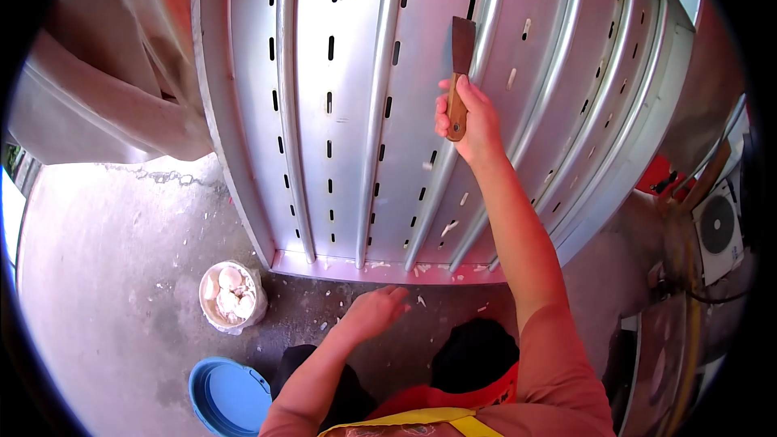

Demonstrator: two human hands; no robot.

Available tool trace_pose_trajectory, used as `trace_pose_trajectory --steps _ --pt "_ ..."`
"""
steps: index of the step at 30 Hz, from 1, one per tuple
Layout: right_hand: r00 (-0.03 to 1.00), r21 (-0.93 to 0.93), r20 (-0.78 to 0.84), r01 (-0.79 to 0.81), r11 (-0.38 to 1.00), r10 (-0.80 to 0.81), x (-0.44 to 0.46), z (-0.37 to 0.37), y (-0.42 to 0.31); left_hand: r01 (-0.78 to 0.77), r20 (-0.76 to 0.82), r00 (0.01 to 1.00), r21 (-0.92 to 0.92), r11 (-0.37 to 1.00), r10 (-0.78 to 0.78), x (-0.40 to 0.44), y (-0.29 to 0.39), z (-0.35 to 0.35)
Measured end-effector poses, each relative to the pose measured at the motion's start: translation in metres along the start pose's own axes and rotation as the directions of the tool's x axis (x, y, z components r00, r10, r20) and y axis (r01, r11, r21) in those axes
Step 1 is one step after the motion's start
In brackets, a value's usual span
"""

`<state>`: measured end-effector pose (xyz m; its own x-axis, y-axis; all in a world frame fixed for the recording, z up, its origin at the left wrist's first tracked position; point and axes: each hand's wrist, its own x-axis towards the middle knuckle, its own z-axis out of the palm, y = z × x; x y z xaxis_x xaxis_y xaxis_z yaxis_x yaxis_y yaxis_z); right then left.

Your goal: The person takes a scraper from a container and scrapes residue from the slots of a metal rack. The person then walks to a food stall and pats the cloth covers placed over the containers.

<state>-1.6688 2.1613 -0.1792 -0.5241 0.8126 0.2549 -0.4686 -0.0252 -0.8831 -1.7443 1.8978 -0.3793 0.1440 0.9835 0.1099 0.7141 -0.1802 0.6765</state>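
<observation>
My right hand (477, 124) is closed around the wooden handle of a putty knife (462, 48). The blade points away from me, over or against the slotted metal panel (344, 89); whether it touches cannot be told. Rows of slots run between raised ribs, and some slots toward the right hold whitish material. Loose white scraps lie on the panel and along its near edge (380, 270). Just below that edge is my left hand (375, 312), holding nothing, its fingers loosely stretched out.
A white bucket (257, 307) with white lumps inside stands on the floor at the left. Nearer me is a blue basin (212, 392). Grey draped sheeting (89, 105) hangs at the upper left. A white fan unit (719, 226) stands far right.
</observation>
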Motion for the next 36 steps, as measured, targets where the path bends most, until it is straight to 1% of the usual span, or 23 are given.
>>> trace_pose_trajectory --steps 3,6,9,10,13,16,19,22,25,28,31,32,35,36 --pt "0.994 -0.102 -0.024 0.104 0.989 -0.107 0.029 0.012 -0.038 -0.003 0.025 1.000 -0.001 1.000 0.003 0.002 -0.002 0.002" --pt "0.995 -0.058 -0.002 0.096 0.994 -0.096 0.063 0.028 -0.082 -0.017 0.014 1.000 0.008 1.000 0.017 0.004 -0.004 0.005" --pt "0.991 0.008 0.000 0.132 0.991 -0.132 0.092 0.043 -0.121 -0.004 0.014 1.000 0.004 1.000 0.004 0.004 -0.004 0.004" --pt "0.991 0.067 0.045 0.126 0.990 -0.129 0.093 0.045 -0.126 0.005 0.017 1.000 -0.001 1.000 -0.005 0.003 -0.003 0.002" --pt "0.999 0.064 -0.008 0.045 0.997 -0.044 0.071 0.045 -0.098 -0.011 -0.010 1.000 0.005 1.000 0.011 0.002 -0.001 -0.001" --pt "0.994 -0.057 -0.098 0.041 0.998 -0.047 0.046 0.036 -0.063 -0.020 -0.020 1.000 -0.004 1.000 0.020 0.000 -0.001 -0.002" --pt "0.994 -0.064 -0.068 0.082 0.995 -0.086 0.057 0.035 -0.072 -0.050 -0.047 0.998 -0.010 0.999 0.049 -0.001 -0.005 0.002" --pt "0.969 -0.162 -0.048 0.232 0.959 -0.243 0.074 0.051 -0.102 -0.027 -0.025 0.999 0.006 1.000 0.027 0.000 -0.010 0.005" --pt "0.989 -0.130 -0.073 0.121 0.984 -0.131 0.098 0.056 -0.131 -0.028 -0.023 0.999 -0.008 1.000 0.028 0.002 -0.014 0.005" --pt "0.992 -0.070 0.009 0.129 0.989 -0.129 0.135 0.052 -0.166 -0.017 -0.024 1.000 0.016 1.000 0.017 0.002 -0.011 0.004" --pt "0.995 -0.020 -0.036 0.096 0.995 -0.097 0.134 0.067 -0.168 -0.045 -0.051 0.998 -0.008 0.999 0.044 0.000 -0.008 0.002" --pt "0.993 -0.056 -0.049 0.108 0.993 -0.111 0.128 0.066 -0.163 -0.035 -0.032 0.999 -0.001 0.999 0.035 -0.001 -0.008 0.002" --pt "0.982 -0.296 -0.038 0.166 0.940 -0.186 0.126 0.056 -0.151 -0.017 -0.023 1.000 0.000 1.000 0.017 0.000 -0.010 0.002" --pt "0.973 -0.284 -0.083 0.182 0.941 -0.214 0.134 0.055 -0.158 -0.023 -0.023 0.999 -0.015 1.000 0.023 -0.002 -0.010 0.003"
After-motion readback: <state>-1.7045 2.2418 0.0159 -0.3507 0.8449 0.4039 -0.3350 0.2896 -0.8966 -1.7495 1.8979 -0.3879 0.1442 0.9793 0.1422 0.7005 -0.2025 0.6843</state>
